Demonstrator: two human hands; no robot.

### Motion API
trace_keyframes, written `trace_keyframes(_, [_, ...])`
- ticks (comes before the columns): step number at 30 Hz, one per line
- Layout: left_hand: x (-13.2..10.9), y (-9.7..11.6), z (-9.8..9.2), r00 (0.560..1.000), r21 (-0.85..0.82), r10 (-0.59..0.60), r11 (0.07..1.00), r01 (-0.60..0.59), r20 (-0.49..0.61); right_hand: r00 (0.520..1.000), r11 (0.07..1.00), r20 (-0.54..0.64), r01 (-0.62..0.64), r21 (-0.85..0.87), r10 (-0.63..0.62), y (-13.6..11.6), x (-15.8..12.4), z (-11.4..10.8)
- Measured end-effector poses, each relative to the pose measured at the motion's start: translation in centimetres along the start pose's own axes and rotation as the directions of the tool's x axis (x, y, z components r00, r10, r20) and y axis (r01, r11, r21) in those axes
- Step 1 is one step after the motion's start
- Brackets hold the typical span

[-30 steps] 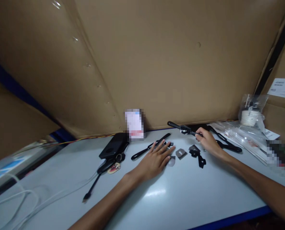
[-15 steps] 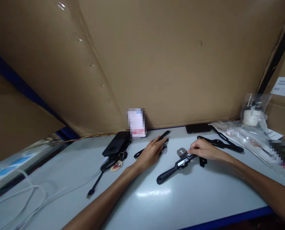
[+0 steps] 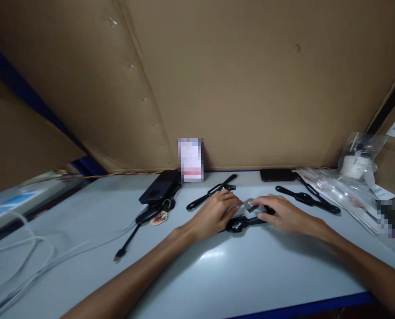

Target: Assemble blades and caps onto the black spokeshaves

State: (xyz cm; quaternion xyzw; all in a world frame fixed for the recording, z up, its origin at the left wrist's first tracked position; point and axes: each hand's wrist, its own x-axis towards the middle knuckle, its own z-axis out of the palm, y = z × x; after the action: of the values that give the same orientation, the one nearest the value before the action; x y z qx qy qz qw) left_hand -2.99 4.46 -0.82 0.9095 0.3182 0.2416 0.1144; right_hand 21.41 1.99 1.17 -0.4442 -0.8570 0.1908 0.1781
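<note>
A black spokeshave [image 3: 237, 224] lies on the table between my hands, its left handle mostly hidden. My left hand [image 3: 212, 215] is closed just above that handle, and a thin grey edge, apparently a spokeshave blade [image 3: 232, 206], shows between thumb and fingers. Over the right handle, my right hand [image 3: 282, 213] has its thumb and index finger apart. Its index fingertip touches a flat grey slotted blade [image 3: 248, 204] lying behind the tool. A small black part [image 3: 269, 210] is partly hidden by the right fingers. Behind my left hand rests a second spokeshave [image 3: 202, 200].
Another spokeshave [image 3: 307, 199] lies at right, near a dark phone [image 3: 277, 175] and plastic packaging [image 3: 343, 190]. A black box-shaped device [image 3: 159, 188], keys with a tag [image 3: 159, 218] and white cables [image 3: 47, 248] are at left. An upright screen [image 3: 191, 161] leans against the cardboard wall [image 3: 237, 88].
My left hand has come forward from the rear spokeshave to the front one. My right hand has let go of the handle and reached to the slotted blade. The view has shifted slightly.
</note>
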Motion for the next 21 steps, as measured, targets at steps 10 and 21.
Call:
trace_keyframes(10, [-0.3, 0.4, -0.7, 0.997, 0.140, -0.043, 0.990, 0.034, 0.063, 0.969, 0.931, 0.023, -0.232, -0.283, 0.248, 3.0, -0.9, -4.4])
trace_keyframes(21, [-0.7, 0.5, -3.3, 0.930, 0.244, -0.173, 0.965, 0.094, 0.324, 0.983, 0.960, 0.035, -0.167, -0.223, 0.179, 2.8, -0.5, -2.3])
